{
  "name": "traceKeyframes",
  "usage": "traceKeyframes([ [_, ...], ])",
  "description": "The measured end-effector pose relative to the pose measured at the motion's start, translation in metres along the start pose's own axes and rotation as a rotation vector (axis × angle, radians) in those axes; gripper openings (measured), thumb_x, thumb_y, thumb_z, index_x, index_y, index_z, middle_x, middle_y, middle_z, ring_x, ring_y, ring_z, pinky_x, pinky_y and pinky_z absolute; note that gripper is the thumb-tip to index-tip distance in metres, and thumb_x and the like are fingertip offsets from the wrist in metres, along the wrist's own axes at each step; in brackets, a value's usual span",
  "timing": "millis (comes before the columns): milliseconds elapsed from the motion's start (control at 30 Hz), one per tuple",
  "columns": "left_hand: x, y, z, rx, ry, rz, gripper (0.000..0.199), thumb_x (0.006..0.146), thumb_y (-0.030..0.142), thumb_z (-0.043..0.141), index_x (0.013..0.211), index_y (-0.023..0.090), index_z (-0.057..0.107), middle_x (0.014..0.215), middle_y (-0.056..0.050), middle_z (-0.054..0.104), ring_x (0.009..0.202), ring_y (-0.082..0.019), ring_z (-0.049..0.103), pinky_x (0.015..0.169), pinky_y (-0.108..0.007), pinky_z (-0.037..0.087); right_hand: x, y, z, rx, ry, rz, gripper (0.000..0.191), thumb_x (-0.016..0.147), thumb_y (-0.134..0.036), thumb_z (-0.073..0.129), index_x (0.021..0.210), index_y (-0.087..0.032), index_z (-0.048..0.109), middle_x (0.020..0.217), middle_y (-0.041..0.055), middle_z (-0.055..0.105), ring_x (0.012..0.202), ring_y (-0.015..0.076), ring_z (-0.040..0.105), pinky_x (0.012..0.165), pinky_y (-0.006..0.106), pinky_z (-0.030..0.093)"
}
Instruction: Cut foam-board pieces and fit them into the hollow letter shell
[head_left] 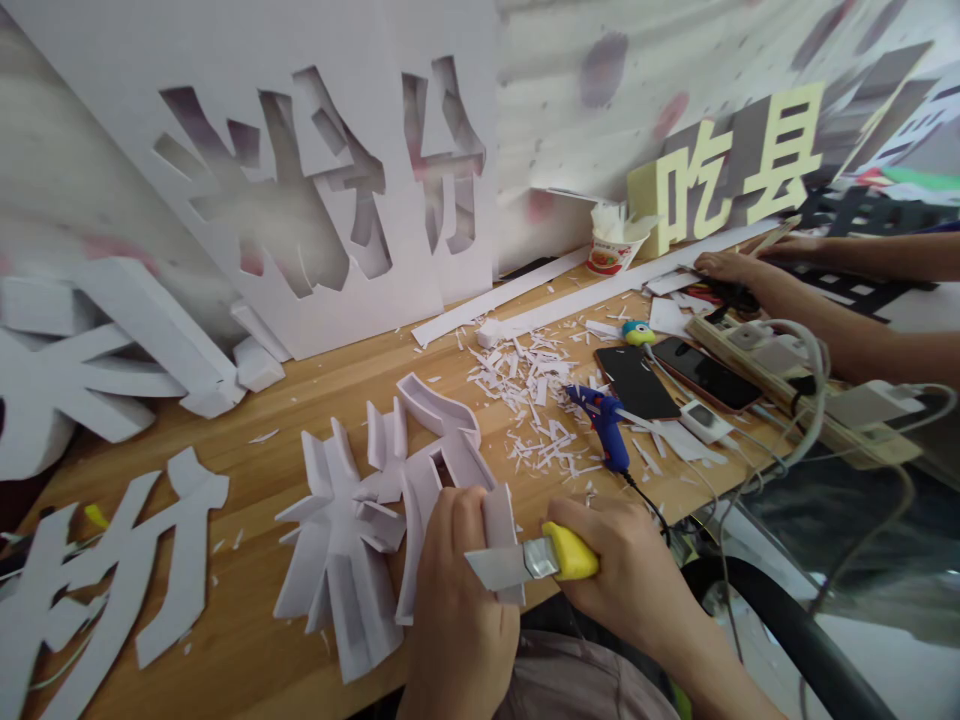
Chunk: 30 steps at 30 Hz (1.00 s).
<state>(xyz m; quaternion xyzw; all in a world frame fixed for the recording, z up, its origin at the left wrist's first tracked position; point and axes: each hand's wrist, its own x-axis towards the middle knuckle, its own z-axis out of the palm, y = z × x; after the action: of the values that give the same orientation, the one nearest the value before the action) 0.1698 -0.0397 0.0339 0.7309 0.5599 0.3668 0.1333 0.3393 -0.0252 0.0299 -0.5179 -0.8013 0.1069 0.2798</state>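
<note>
My right hand [626,565] is wrapped round a yellow utility knife [571,552], its wide blade pointing left. My left hand [465,590] is closed at the near edge of a white foam character [442,470] with raised side walls, beside a short upright white strip [500,520]. The blade lies across the front of that strip, close to my left fingers. What my left fingertips pinch is partly hidden; the strip stands against them. Left of the hand, the character's other part [345,560] lies on the wooden table [255,400].
White scraps [532,380] litter the table around a blue glue gun [606,425]. Phones [637,382], a power strip [795,395] and cables lie to the right. Another person's hands [739,270] work at the back right. A large cut-out board [390,280] stands behind.
</note>
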Motion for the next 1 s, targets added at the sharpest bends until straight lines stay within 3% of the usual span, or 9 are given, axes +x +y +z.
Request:
traceKeyframes([
  [333, -0.01, -0.004, -0.005, 0.042, 0.018, 0.064, 0.025, 0.095, 0.006, 0.04, 0.114, 0.021, 0.048, 0.093, -0.005, 0.057, 0.086, -0.021, 0.061, 0.075, -0.034, 0.052, 0.0, 0.005, 0.007, 0.009, 0.029, 0.142, 0.004, 0.069, -0.022, 0.053, 0.066, -0.022, 0.056, 0.052, -0.0001, 0.058, 0.049, 0.0143, 0.052, 0.053, 0.026, 0.024],
  [533, -0.013, 0.004, -0.005, 0.003, 0.05, 0.043, 0.026, 0.095, 0.006, 0.039, 0.112, 0.022, 0.05, 0.094, -0.005, 0.06, 0.086, -0.021, 0.061, 0.077, -0.034, 0.052, 0.007, 0.016, 0.017, 0.078, 0.076, 0.29, 0.01, 0.073, -0.028, 0.054, 0.065, -0.022, 0.053, 0.051, -0.0001, 0.054, 0.05, 0.0154, 0.049, 0.054, 0.027, 0.024],
  [667, -0.015, 0.015, -0.007, -0.194, 0.043, -0.084, 0.025, 0.096, 0.009, 0.036, 0.103, 0.024, 0.053, 0.089, -0.004, 0.059, 0.083, -0.02, 0.06, 0.076, -0.033, 0.05, 0.011, 0.018, 0.013, 0.172, 0.12, 0.37, 0.029, 0.084, -0.036, 0.052, 0.06, -0.023, 0.043, 0.052, -0.0022, 0.045, 0.05, 0.0131, 0.043, 0.052, 0.026, 0.029],
  [767, -0.013, 0.019, -0.009, -0.417, -0.092, -0.267, 0.02, 0.096, 0.018, 0.042, 0.086, 0.025, 0.057, 0.081, -0.002, 0.06, 0.075, -0.019, 0.059, 0.071, -0.029, 0.049, 0.011, 0.003, 0.005, 0.583, 0.062, 0.382, 0.033, 0.09, -0.05, 0.056, 0.073, -0.021, 0.059, 0.058, -0.0036, 0.048, 0.053, 0.0116, 0.044, 0.052, 0.024, 0.034],
  [867, -0.013, 0.021, -0.011, -0.678, -0.184, -0.445, 0.017, 0.092, 0.03, 0.054, 0.081, 0.024, 0.065, 0.082, -0.004, 0.067, 0.077, -0.02, 0.062, 0.072, -0.03, 0.05, 0.012, -0.014, 0.001, 1.123, -0.095, 0.403, 0.04, 0.083, -0.057, 0.068, 0.095, -0.019, 0.069, 0.058, -0.0051, 0.049, 0.051, 0.0104, 0.045, 0.049, 0.023, 0.034],
  [1000, -0.018, 0.02, -0.012, -0.833, -0.233, -0.637, 0.013, 0.082, 0.029, 0.063, 0.076, 0.021, 0.071, 0.067, -0.002, 0.063, 0.067, -0.019, 0.058, 0.062, -0.028, 0.044, 0.013, -0.024, 0.001, 1.311, -0.187, 0.4, 0.036, 0.081, -0.053, 0.074, 0.076, -0.019, 0.067, 0.056, -0.002, 0.058, 0.049, 0.012, 0.055, 0.047, 0.023, 0.04],
])
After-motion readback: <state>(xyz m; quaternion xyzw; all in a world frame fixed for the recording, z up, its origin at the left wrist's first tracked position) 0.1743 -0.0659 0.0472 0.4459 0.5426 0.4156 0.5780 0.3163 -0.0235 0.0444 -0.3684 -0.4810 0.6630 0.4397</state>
